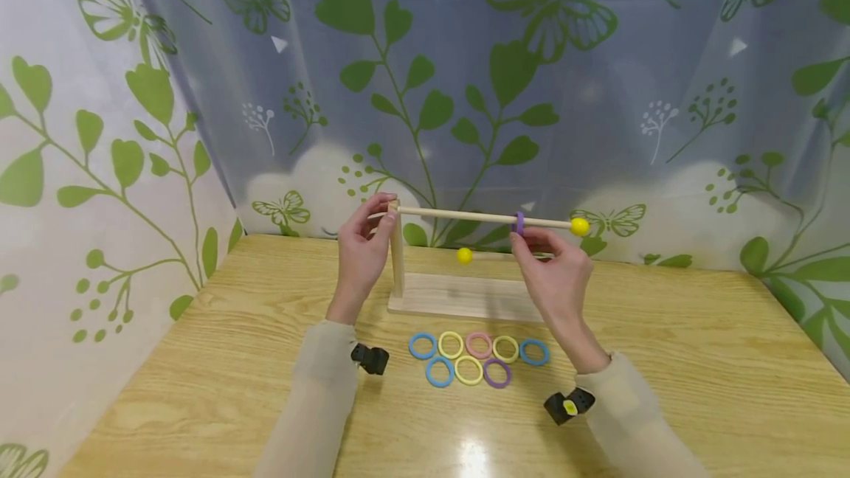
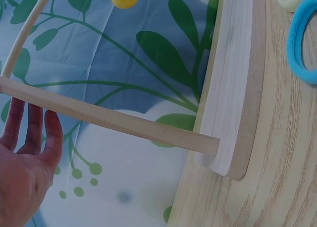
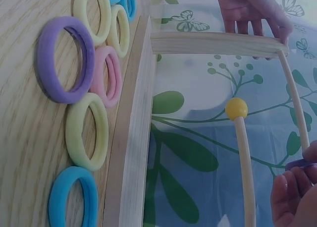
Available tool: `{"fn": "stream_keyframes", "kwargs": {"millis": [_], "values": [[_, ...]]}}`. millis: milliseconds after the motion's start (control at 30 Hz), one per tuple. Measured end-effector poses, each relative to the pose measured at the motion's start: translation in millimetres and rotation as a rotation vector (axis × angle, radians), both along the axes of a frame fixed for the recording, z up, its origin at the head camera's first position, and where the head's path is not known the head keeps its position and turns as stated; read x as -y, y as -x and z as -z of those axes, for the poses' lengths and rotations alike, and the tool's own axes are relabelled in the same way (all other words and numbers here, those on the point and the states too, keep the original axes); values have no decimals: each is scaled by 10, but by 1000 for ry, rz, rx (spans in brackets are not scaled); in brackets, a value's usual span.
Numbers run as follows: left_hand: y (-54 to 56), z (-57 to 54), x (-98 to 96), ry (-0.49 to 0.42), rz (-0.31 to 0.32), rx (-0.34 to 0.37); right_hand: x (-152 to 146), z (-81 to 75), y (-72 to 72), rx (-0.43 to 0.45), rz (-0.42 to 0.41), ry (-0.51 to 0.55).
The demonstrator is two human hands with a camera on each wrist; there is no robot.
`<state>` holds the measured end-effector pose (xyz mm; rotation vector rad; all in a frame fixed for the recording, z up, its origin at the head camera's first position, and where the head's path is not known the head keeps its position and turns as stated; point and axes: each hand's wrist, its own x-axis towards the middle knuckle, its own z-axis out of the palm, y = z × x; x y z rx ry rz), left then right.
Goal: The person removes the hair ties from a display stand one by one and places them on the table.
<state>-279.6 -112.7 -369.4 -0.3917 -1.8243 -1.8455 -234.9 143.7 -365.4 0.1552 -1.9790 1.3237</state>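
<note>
My left hand [image 1: 364, 246] grips the top of the upright post [image 1: 398, 257] of a wooden stand, thumb in front and fingers behind. From that post a thin upper rod [image 1: 451, 215] runs right to a yellow ball [image 1: 580, 226] at its end. My right hand [image 1: 556, 271] pinches a purple ring [image 1: 519, 223], which is around the upper rod, nearer the ball. In the right wrist view that ring shows only as a sliver between the fingertips. A lower rod [image 3: 243, 162] with its own yellow ball [image 3: 236, 109] points the opposite way; my right hand hides its far end in the head view.
The stand's flat base [image 1: 458, 293] rests on the wooden table [image 1: 232, 389]. In front of it lie several rings in two rows: blue [image 1: 422, 346], yellow [image 1: 451, 345], pink [image 1: 479, 345] and purple [image 1: 496, 373]. A leaf-patterned curtain [image 1: 425, 57] hangs behind.
</note>
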Motion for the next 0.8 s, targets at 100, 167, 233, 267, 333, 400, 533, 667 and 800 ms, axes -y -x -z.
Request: {"fn": "stream_keyframes", "kwargs": {"millis": [100, 167, 233, 267, 333, 400, 533, 667, 800], "values": [[1, -4, -2, -3, 3, 1, -32, 1, 5, -10, 7, -5], [0, -7, -1, -5, 5, 3, -54, 4, 7, -17, 11, -7], [1, -9, -1, -10, 6, 6, -76, 9, 10, -26, 16, -10], [-1, -9, -1, -12, 7, 7, -87, 12, 10, -30, 19, -8], [-2, -9, -1, -16, 8, 10, -107, 15, 10, -36, 23, -3], [-4, -7, -1, -18, 8, 11, -126, 15, 9, -41, 29, 4], [-7, -3, -1, -19, 10, 12, -164, 12, 9, -44, 36, 13], [-1, 4, -1, -17, 10, 6, -202, 11, 7, -44, 42, 16], [2, 9, 0, -15, 8, -3, -234, 9, -6, -44, 47, 25]]}}
